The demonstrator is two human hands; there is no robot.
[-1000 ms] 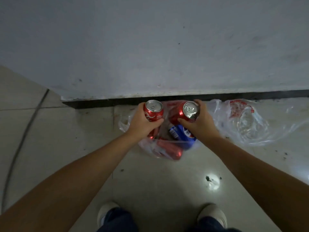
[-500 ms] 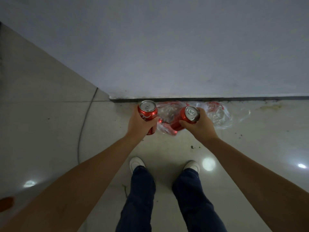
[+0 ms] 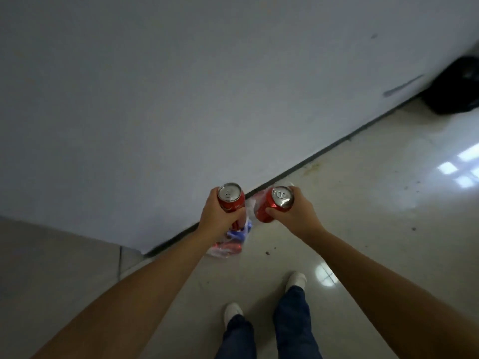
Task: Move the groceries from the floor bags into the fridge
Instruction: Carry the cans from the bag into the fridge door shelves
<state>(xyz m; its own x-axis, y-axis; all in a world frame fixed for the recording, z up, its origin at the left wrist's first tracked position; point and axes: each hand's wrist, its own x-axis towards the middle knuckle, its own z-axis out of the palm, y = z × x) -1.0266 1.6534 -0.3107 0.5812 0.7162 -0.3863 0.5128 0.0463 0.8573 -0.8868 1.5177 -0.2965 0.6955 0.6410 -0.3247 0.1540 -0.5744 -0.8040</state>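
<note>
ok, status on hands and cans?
Left hand grips one red soda can, right hand another. Both lifted above floor bag. Fridge not in view.

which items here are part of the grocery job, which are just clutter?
Job:
left hand holding a red soda can
right hand holding a second red soda can
clear plastic bag on the floor with more cans

Lying about:
black bag by the wall

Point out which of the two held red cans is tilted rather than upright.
The red can in the right hand: it leans toward the other, top angled. The can in the left hand, stands nearly upright.
</note>
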